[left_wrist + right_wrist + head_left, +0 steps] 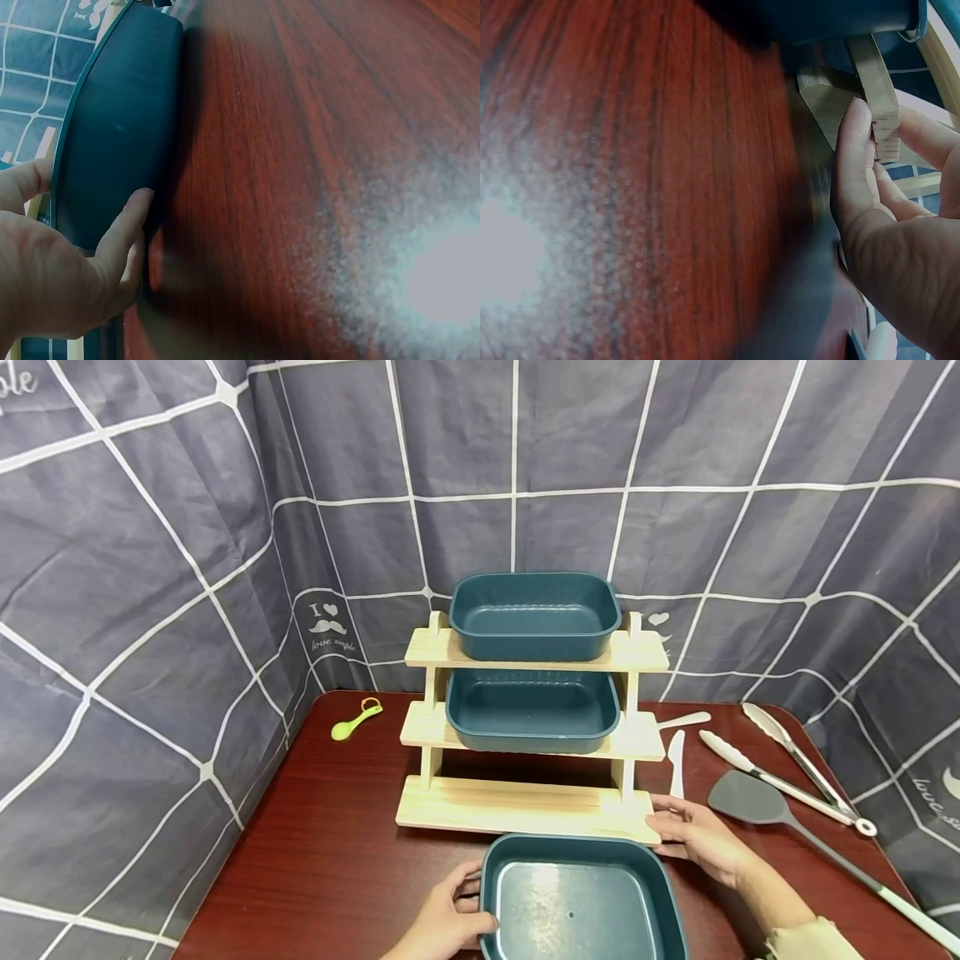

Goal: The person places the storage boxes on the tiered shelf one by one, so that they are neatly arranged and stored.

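Note:
My left hand (447, 917) grips the left side of a dark teal plastic bin (671, 935), its thumb over the rim and fingers along the outer wall. That bin stands in front of a three-tier wooden shelf rack (525, 806). With my right hand (703, 839) I hold the right end of the rack's bottom board; in the right wrist view the thumb and fingers lie on either side of the board's end (885, 124). Two more teal bins rest on the rack, one on the top tier (536, 647) and one on the middle tier (532, 742).
On the red-brown table (322, 860), a green measuring spoon (356, 722) lies at the back left. To the right are a white knife (677, 764), a white handle (686, 720) partly behind the rack, tongs (795, 789) and a grey spatula (750, 797). Grey checked cloth (465, 435) hangs around.

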`<state>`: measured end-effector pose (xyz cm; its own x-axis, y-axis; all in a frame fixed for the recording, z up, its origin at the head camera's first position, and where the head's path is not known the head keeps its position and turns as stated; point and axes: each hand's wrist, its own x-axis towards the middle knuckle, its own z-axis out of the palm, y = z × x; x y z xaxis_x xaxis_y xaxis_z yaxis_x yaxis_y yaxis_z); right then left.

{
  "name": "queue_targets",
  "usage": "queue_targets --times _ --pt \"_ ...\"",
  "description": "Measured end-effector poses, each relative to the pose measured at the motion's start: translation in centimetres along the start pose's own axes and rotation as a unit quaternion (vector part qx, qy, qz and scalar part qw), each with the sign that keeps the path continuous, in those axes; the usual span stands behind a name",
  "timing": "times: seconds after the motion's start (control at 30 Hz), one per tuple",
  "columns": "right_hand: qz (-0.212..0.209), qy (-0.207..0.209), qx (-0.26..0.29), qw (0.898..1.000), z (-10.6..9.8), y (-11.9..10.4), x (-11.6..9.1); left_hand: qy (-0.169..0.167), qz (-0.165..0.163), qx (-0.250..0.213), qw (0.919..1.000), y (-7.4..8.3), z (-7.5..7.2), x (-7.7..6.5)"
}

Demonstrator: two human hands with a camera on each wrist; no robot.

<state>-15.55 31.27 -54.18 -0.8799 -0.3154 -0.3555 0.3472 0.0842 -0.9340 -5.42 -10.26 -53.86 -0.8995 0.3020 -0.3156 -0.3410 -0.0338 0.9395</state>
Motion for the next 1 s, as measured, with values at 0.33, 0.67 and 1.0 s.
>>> queue_targets --times 0.33,0.67,1.0 --pt "0.002 0.001 0.001 1.0 -0.2 0.1 0.2 0.012 0.008 -0.004 0.9999 -0.4 0.2 0.0" --pt "0.007 0.007 0.001 1.0 -0.1 0.2 0.3 0.016 -0.015 -0.004 0.9997 -0.1 0.0 -0.4" --pt "0.004 0.006 -0.001 1.0 -0.2 0.3 0.2 0.013 -0.013 -0.009 0.9998 0.9 -0.5 -1.3"
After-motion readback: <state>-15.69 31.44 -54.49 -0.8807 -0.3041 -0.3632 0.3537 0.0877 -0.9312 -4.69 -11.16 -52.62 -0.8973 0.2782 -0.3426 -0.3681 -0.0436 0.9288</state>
